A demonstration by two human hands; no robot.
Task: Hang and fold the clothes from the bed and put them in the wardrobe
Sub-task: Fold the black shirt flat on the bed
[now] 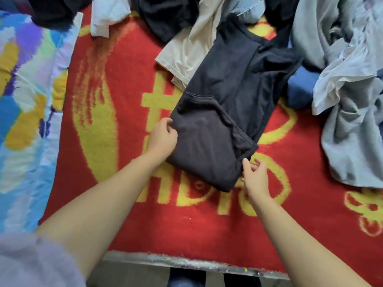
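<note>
Dark T-shirt, half folded, centre frame on red blanket, flattened for next fold. Left hand pinching its left edge; right hand loose, grip empty, just beside lower corner.

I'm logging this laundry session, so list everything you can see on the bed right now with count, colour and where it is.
Partly folded garment: one, black, middle of the blanket, between both hands.
Cream garment: one, behind the black one, partly under it.
Grey clothes pile: count unclear, light grey, right side.
Blue item: one, blue, tucked beside the grey pile.
White garment: one, top left of centre.
Dark clothes: several, black, top edge.
Blanket: one, red with yellow pattern, under everything.
Multicoloured sheet: one, left.
Left hand: grips the black garment's left edge.
Right hand: at its near right corner, grip unclear.
</note>
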